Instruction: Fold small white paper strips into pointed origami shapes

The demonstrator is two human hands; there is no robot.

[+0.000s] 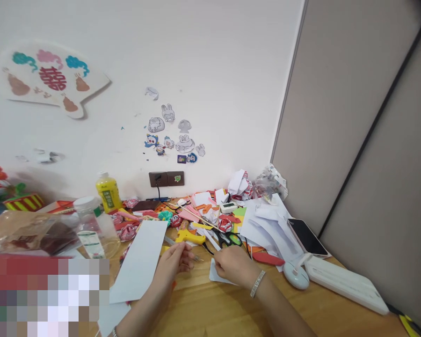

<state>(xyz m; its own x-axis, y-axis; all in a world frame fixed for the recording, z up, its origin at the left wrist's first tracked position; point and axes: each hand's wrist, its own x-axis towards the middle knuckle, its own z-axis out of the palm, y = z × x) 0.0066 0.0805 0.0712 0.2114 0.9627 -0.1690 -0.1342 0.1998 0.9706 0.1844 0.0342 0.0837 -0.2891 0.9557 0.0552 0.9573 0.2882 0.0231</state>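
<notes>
My left hand (176, 261) hovers over the wooden table, its fingers loosely bent and somewhat apart, with nothing visible in them. Just beyond it lies a yellow glue gun (190, 238). My right hand (234, 264) is closed, knuckles up, its fingertips at a small piece of white paper (218, 275) that shows from under it. A narrow white paper strip (212, 238) runs up to its knuckles. Behind it are black-and-green scissors (230, 239). To the left of my left hand is a long white sheet of card (140, 262).
Paper scraps and red-white crumpled flowers (225, 224) crowd the back. At left stand a clear jar (91, 224) and a yellow bottle (108, 193). At right are white sheets (266, 229), a phone (308, 237), a mouse (296, 274) and a long white device (345, 283).
</notes>
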